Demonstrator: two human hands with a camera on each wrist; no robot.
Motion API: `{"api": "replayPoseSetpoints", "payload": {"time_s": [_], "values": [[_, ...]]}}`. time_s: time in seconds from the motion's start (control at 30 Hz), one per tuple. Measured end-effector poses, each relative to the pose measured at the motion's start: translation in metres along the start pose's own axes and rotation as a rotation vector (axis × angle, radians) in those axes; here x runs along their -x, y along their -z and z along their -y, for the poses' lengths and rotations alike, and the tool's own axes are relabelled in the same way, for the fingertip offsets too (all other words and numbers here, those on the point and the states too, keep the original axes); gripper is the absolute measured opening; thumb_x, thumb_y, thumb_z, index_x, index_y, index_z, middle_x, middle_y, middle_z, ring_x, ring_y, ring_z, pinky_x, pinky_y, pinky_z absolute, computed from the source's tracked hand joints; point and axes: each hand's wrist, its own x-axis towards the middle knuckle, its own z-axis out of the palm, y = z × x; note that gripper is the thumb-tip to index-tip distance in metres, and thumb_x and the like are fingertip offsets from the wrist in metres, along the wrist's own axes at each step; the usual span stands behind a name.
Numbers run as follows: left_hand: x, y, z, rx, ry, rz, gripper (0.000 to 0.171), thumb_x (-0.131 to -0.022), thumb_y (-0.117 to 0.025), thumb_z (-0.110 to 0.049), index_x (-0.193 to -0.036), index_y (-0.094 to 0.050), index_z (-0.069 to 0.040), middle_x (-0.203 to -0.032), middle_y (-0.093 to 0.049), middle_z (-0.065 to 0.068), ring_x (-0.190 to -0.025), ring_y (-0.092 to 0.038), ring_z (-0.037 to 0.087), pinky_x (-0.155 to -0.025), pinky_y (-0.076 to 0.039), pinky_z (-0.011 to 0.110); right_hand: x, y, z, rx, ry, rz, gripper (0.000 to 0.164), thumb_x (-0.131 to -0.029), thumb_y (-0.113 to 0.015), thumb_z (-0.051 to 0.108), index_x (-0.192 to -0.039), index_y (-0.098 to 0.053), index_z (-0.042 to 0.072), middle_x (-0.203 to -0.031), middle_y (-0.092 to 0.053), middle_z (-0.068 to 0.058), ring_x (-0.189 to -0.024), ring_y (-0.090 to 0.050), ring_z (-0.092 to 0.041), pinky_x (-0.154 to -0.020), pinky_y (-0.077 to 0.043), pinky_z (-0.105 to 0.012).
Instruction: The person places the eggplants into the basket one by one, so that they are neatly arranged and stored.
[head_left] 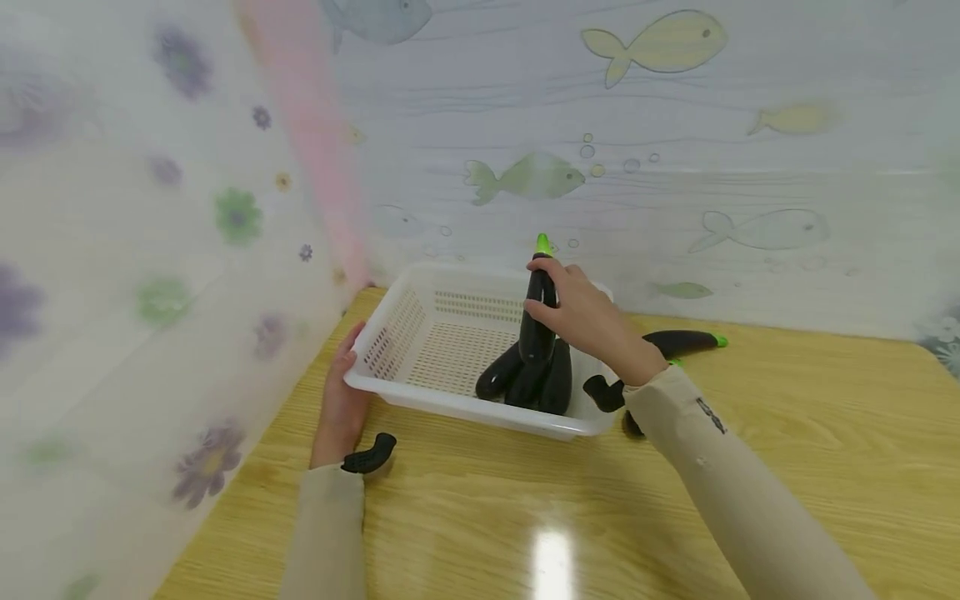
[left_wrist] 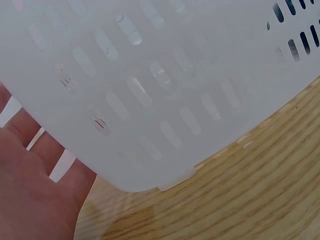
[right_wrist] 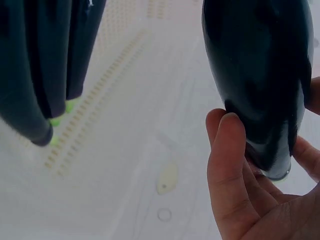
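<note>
My right hand (head_left: 588, 312) grips a dark, glossy eggplant (head_left: 537, 321) upright, its green stem pointing up, over the right half of a white plastic basket (head_left: 465, 404). In the right wrist view, the fingers and thumb wrap the held eggplant (right_wrist: 260, 75) near one end. Below it, three eggplants (head_left: 556, 383) lie side by side in the basket, partly covered by the held one. At the basket's left end, my left hand (head_left: 345, 408) touches the outer wall and rim. The left wrist view shows its spread, straight fingers (left_wrist: 47, 155) reaching behind the slotted wall.
More eggplants lie on the wooden table (head_left: 465, 517) right of the basket. One eggplant (head_left: 678, 342) shows clearly; the right forearm partly hides the others. A wall (head_left: 637, 167) with fish drawings stands behind, and a flowered wall (head_left: 150, 250) borders the left.
</note>
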Motion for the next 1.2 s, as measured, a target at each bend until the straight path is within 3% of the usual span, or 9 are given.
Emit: {"api": "replayPoseSetpoints", "payload": {"time_s": [0.17, 0.37, 0.63, 0.8, 1.0, 1.2], "values": [[0.000, -0.003, -0.001, -0.002, 0.002, -0.008, 0.047, -0.096, -0.033, -0.028, -0.142, -0.031, -0.022, -0.141, -0.036, 0.001, -0.124, -0.038, 0.019, -0.099, -0.032, 0.033, -0.023, -0.017, 0.006, -0.035, -0.024, 0.068, 0.058, -0.092, -0.048, 0.042, -0.142, -0.025, 0.027, -0.136, -0.033, -0.018, -0.068, -0.057, -0.026, -0.062, -0.045, -0.036], [-0.001, -0.003, -0.002, 0.009, -0.003, -0.007, 0.046, -0.096, -0.030, -0.025, -0.142, -0.031, -0.021, -0.140, -0.037, 0.002, -0.122, -0.039, 0.020, -0.100, -0.032, 0.033, -0.050, -0.045, 0.007, -0.135, -0.081, 0.162, 0.057, -0.092, -0.049, 0.038, -0.141, -0.026, 0.021, -0.137, -0.033, -0.018, -0.075, -0.059, -0.030, -0.066, -0.047, -0.035], [-0.002, -0.003, 0.000, -0.006, -0.006, -0.009, 0.048, -0.095, -0.030, -0.025, -0.142, -0.031, -0.020, -0.138, -0.040, 0.002, -0.120, -0.040, 0.021, -0.099, -0.032, 0.035, -0.073, -0.077, 0.004, -0.262, -0.149, 0.172, 0.060, -0.092, -0.051, 0.034, -0.142, -0.025, 0.014, -0.122, -0.049, -0.017, -0.085, -0.058, -0.026, -0.073, -0.050, -0.041], [-0.002, -0.002, -0.001, -0.011, -0.021, -0.013, 0.047, -0.094, -0.032, -0.026, -0.141, -0.033, -0.021, -0.137, -0.040, 0.002, -0.121, -0.039, 0.021, -0.099, -0.032, 0.035, -0.078, -0.085, 0.006, -0.226, -0.163, 0.179, 0.060, -0.090, -0.054, 0.036, -0.140, -0.027, 0.015, -0.122, -0.050, -0.016, -0.089, -0.058, -0.026, -0.070, -0.049, -0.036], [-0.003, -0.002, 0.000, 0.008, -0.015, 0.001, 0.048, -0.094, -0.034, -0.026, -0.142, -0.032, -0.020, -0.136, -0.041, 0.000, -0.120, -0.040, 0.020, -0.098, -0.033, 0.035, -0.080, -0.088, 0.006, -0.139, -0.151, 0.223, 0.062, -0.090, -0.056, 0.033, -0.140, -0.028, 0.011, -0.124, -0.050, -0.017, -0.096, -0.055, -0.024, -0.080, -0.043, -0.038], [-0.002, -0.001, 0.000, -0.011, -0.022, 0.005, 0.050, -0.094, -0.031, -0.024, -0.144, -0.029, -0.017, -0.137, -0.040, 0.002, -0.122, -0.039, 0.022, -0.099, -0.033, 0.035, -0.080, -0.093, 0.004, -0.055, -0.128, 0.309, 0.059, -0.089, -0.058, 0.031, -0.138, -0.033, 0.008, -0.111, -0.059, -0.015, -0.082, -0.054, -0.022, -0.072, -0.042, -0.035]]}}
